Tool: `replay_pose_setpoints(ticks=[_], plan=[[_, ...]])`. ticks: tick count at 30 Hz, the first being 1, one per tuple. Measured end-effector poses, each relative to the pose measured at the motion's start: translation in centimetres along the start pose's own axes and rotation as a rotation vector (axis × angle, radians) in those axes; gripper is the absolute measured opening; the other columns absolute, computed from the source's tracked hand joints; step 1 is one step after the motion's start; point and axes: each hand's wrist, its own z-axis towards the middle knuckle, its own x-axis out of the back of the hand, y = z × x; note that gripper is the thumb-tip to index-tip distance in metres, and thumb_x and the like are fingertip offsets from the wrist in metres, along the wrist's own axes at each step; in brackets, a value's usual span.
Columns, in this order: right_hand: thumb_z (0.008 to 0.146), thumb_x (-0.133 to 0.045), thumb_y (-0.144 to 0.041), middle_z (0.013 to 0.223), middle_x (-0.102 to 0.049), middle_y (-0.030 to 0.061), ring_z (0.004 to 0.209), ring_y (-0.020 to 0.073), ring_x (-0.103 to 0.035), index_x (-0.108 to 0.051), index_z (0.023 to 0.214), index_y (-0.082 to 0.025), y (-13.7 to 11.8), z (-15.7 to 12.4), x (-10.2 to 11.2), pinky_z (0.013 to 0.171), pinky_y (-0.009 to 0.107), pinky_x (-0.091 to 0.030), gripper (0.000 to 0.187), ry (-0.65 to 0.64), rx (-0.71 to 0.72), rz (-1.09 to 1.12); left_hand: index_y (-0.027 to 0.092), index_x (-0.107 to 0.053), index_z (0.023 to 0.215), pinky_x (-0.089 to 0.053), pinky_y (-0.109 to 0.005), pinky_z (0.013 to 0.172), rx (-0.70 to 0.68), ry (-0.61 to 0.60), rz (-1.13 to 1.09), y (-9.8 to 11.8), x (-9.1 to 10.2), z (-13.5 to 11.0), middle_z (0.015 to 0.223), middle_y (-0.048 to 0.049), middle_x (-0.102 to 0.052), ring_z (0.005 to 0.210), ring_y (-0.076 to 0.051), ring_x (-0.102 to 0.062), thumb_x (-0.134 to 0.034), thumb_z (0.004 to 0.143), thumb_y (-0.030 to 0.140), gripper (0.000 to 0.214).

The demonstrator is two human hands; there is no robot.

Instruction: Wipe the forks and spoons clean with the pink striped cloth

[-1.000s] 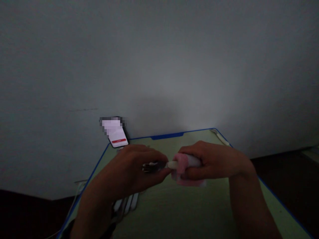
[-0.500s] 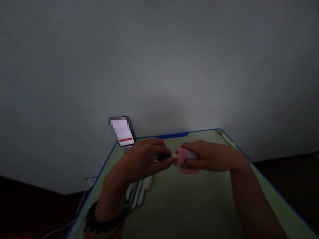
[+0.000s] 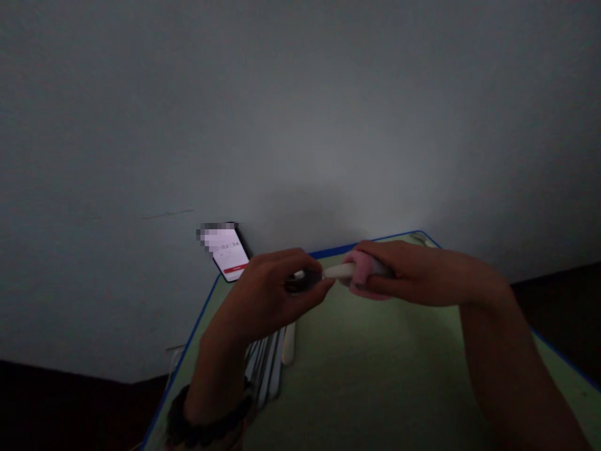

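My left hand (image 3: 277, 288) pinches a fork by its metal end, which is mostly hidden behind the fingers. The fork's white handle (image 3: 339, 270) points right, into a pink and white cloth (image 3: 362, 269). Wrapped closed around that cloth, my right hand (image 3: 408, 272) holds it about the far part of the handle. Both hands are above the green table (image 3: 375, 369). Below my left hand lies a row of several utensils (image 3: 270, 366) with pale and metal handles, partly covered by the wrist.
A lit phone (image 3: 230, 254) leans against the grey wall (image 3: 300, 125) at the table's back left. Another utensil (image 3: 421, 238) lies at the back right corner, partly hidden by my right hand. A blue edge (image 3: 338, 250) borders the table.
My right hand and the cloth have slid right, away from the left hand, baring more of the white handle. My left hand keeps its pinch. The view has shifted slightly.
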Motion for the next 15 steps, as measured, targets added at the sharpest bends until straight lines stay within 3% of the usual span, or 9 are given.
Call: replay_pose_setpoints(ticks=[9,15], plan=[[0.083,-0.048,-0.039,0.083,-0.058,0.0027,0.068,0.0115,-0.048,-0.053,0.094,-0.018,0.4,0.4,-0.3,0.059,0.022,-0.033,0.025,0.032,0.02,-0.017,0.015,-0.063,0.08,-0.038,-0.018,0.051,0.041,-0.009,0.094,0.2,-0.1,0.0,0.064,0.0016,-0.06,0.054,-0.007,-0.05,-0.057,0.08,0.035,0.021],[0.085,-0.045,-0.041,0.079,-0.058,0.0021,0.065,0.0101,-0.048,-0.055,0.096,-0.016,1.1,-0.1,-0.5,0.057,0.021,-0.035,0.029,0.055,0.127,0.056,0.016,-0.063,0.077,-0.039,-0.018,0.052,0.037,0.027,0.139,1.3,-0.1,-0.1,0.064,0.0019,-0.061,0.054,-0.007,-0.052,-0.057,0.08,0.038,0.023]])
